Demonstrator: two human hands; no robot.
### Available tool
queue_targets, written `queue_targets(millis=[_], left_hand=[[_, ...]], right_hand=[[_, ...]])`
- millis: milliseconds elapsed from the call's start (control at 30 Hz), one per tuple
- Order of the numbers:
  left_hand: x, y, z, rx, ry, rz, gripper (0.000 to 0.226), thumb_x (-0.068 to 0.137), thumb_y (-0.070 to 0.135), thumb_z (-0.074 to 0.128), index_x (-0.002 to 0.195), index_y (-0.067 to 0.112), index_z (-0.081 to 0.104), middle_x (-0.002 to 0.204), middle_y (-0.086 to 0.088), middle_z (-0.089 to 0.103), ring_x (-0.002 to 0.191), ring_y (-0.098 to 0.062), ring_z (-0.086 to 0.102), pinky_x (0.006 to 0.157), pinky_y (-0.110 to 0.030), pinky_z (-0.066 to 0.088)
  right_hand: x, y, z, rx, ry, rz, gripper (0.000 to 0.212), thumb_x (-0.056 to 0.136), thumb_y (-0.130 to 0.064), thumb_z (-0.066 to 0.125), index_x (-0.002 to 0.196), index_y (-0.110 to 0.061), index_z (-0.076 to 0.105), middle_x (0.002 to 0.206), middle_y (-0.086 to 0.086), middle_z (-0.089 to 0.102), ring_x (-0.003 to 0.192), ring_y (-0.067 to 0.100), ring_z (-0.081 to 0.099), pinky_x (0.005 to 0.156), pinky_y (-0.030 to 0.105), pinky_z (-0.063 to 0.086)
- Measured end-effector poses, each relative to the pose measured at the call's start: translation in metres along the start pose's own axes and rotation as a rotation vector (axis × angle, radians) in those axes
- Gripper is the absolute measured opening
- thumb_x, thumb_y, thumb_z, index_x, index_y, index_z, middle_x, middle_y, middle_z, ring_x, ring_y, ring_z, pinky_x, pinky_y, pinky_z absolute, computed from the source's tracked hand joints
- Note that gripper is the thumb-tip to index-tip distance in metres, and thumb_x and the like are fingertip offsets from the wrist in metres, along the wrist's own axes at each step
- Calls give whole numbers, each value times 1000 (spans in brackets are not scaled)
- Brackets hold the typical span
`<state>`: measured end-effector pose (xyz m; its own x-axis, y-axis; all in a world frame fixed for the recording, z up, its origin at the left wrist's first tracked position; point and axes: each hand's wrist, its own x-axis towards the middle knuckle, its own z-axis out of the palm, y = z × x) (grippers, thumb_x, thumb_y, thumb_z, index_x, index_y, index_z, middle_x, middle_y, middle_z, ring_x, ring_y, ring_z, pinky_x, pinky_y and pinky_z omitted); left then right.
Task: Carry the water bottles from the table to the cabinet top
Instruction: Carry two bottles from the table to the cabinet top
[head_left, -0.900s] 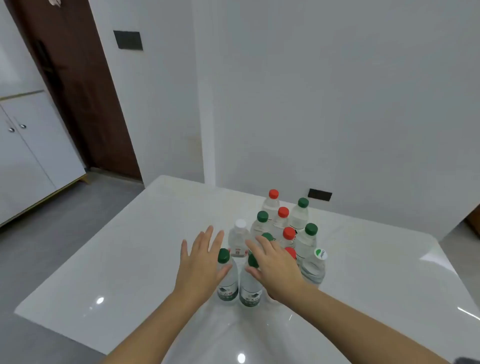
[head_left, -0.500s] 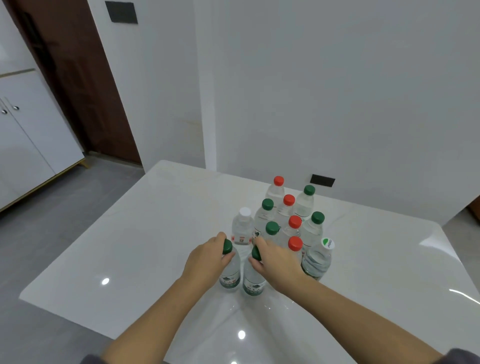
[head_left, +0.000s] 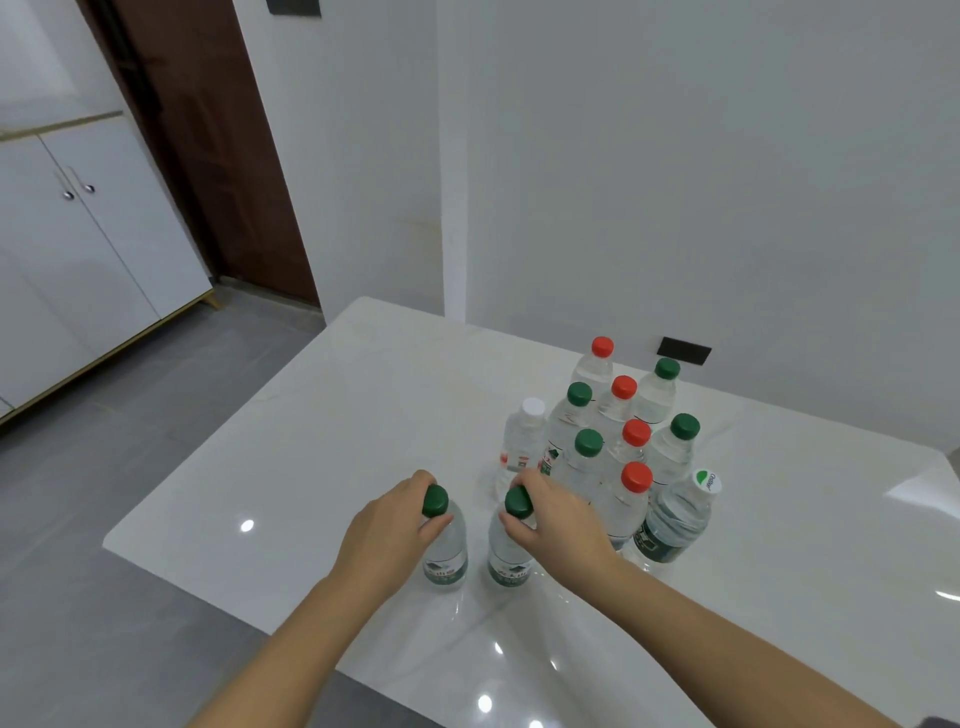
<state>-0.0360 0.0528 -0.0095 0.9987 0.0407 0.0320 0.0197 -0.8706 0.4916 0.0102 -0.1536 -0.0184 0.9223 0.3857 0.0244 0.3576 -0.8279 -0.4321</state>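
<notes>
Over at ten o'clock, well apart from the table (head_left: 322, 415), stands the white cabinet (head_left: 88, 244). On the strip of cabinet top (head_left: 57, 123) that we can see, no bottle shows, so we'd guess we're right at the start of the job.

Moving right, down around six o'clock: our left hand (head_left: 387, 530) has its fingers curled round the neck of the left green-cap bottle (head_left: 447, 553), just under the cap. Right beside it is the right green-cap bottle (head_left: 508, 558), and our right hand (head_left: 563, 525) grips that one the same way, thumb and fingers wrapped below the cap. Both bottles are upright and their bases look like they're still on the table, though we can't swear to it.

Further right, at about three to four o'clock, the rest of the pack (head_left: 618, 431) is bunched tight together: we count ten, with white, green and red caps. The leaning bottle (head_left: 675, 525) at the far right end tilts away from the group.

So: two bottles gripped, none delivered as far as we can tell, ten still waiting. Plenty of trips left, we reckon.
</notes>
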Motion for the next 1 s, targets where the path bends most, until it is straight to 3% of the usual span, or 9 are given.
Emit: queue_targets(millis=[167, 267, 367, 467, 600, 733, 867, 933, 1000], left_hand=[[-4, -11, 6, -162, 55, -65, 17, 88, 38, 64, 94, 29, 51, 72, 11, 50, 66, -8, 50, 58, -22, 40], [-3, -15, 14, -317, 88, -65, 18, 83, 31, 72, 92, 31, 56, 82, 10, 52, 73, -6, 50, 65, -21, 43], [-8, -25, 27, -434, 87, -111, 46, 76, 29, 80, 113, 34, 53, 109, 14, 48, 96, 1, 49, 78, -13, 39], [-16, -40, 48, -547, 24, -216, 82, 69, 31, 85, 137, 29, 39, 131, 15, 39, 118, -2, 42, 99, -24, 39], [-22, -60, 77, -634, -61, -315, 105, 64, 40, 87, 148, 28, 24, 148, 11, 32, 134, -8, 34, 111, -37, 35], [-18, -72, 99, -693, -97, -345, 114, 57, 48, 87, 149, 37, 19, 152, 16, 30, 139, -7, 31, 114, -42, 33], [-12, -81, 118, -741, -102, -350, 108, 59, 43, 90, 146, 39, 26, 148, 15, 38, 136, -8, 38, 112, -43, 37], [-10, -81, 126, -751, -113, -364, 100, 60, 35, 91, 142, 33, 34, 140, 12, 48, 129, -7, 47, 107, -33, 43], [-11, -77, 133, -738, -132, -388, 89, 62, 27, 90, 137, 27, 42, 127, 14, 57, 115, 1, 55, 94, -13, 46]], right_hand=[[-5, 6, 7, 125, 91, 69, 26, 91, -42, 60, 106, -23, 54, 95, -10, 57, 80, 9, 55, 69, 27, 51], [-7, 7, 10, 196, 125, 83, 25, 88, -41, 65, 104, -24, 56, 94, -13, 55, 79, 5, 51, 68, 22, 46], [-15, 14, 18, 350, 129, 147, 39, 81, -39, 74, 113, -29, 55, 97, -17, 50, 83, 0, 50, 71, 14, 40], [-27, 26, 33, 544, 100, 259, 66, 73, -36, 82, 129, -31, 47, 119, -15, 50, 103, -1, 51, 78, 16, 43], [-37, 35, 62, 716, -32, 353, 88, 68, -38, 86, 139, -37, 34, 134, -25, 45, 120, -7, 47, 90, 17, 42], [-35, 41, 93, 785, -46, 395, 94, 68, -24, 87, 144, -31, 32, 135, -20, 50, 123, -6, 48, 105, 25, 40], [-30, 45, 113, 833, 11, 453, 95, 70, -20, 87, 145, -30, 31, 137, -15, 52, 123, -2, 52, 103, 24, 43], [-29, 45, 122, 838, 35, 501, 92, 70, -22, 87, 144, -30, 34, 133, -16, 55, 118, -2, 56, 97, 19, 47], [-29, 45, 129, 814, 44, 544, 87, 70, -23, 87, 142, -28, 39, 127, -19, 58, 111, -7, 57, 88, 11, 48]])
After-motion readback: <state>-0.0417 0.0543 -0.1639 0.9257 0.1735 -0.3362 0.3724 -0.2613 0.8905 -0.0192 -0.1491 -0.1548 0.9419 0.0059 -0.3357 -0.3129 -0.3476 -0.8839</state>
